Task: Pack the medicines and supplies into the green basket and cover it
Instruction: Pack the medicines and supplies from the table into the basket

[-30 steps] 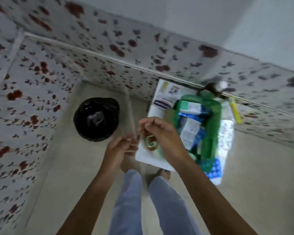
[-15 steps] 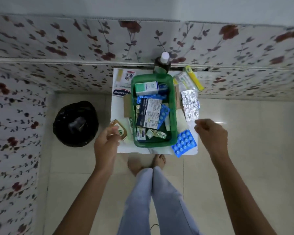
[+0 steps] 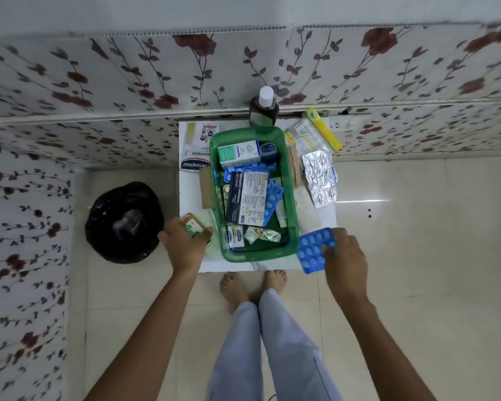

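1. The white bench (image 3: 191,192) stands against the floral wall, a black bin (image 3: 125,222) on the floor to its left.
2. The green basket (image 3: 291,198) sits mid-bench, already holding boxes, blue blister strips and sachets; no cover is on it.
3. The right hand (image 3: 344,256), which hung empty over the bench edge half a second ago, has come down on the blue blister pack (image 3: 313,248) just right of the basket, fingertips (image 3: 327,250) pressing its near edge; its grip looks to be closing on the pack, not yet lifted.
4. The left hand (image 3: 182,241) still grasps the small tan packet (image 3: 194,225) just left of the basket.
5. Judgement: two more items are about to go in; the silver foil strip (image 3: 320,178), plaster box (image 3: 197,149) and brown bottle (image 3: 263,110) remain outside.
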